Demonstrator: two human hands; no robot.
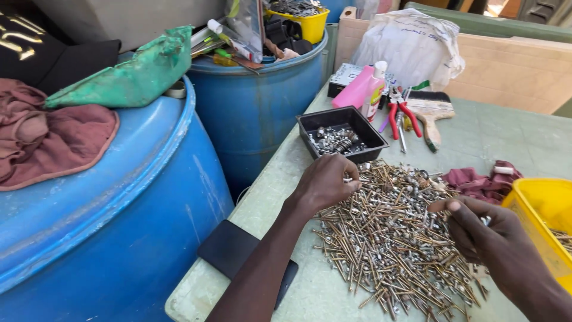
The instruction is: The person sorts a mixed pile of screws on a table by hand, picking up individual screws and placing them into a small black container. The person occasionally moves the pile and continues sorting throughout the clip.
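Left hand (pixel 326 182) pinched on small piece at pile's 11 o'clock edge. Screw pile (pixel 390 238) mid-desk (pixel 268 203). Black tray (pixel 341 134) at pile's 12. Right hand (pixel 485 235) curled, contents unclear. Sorting underway; next likely drop into tray.

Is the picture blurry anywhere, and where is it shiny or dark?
Head view: bright daylight; the pile of brass-coloured screws and silvery nuts glints, sharp enough to tell pieces apart. The left hand and right hand look slightly soft. The big blue plastic barrel bends near the frame's edge. The top left corner is dark with shadow.
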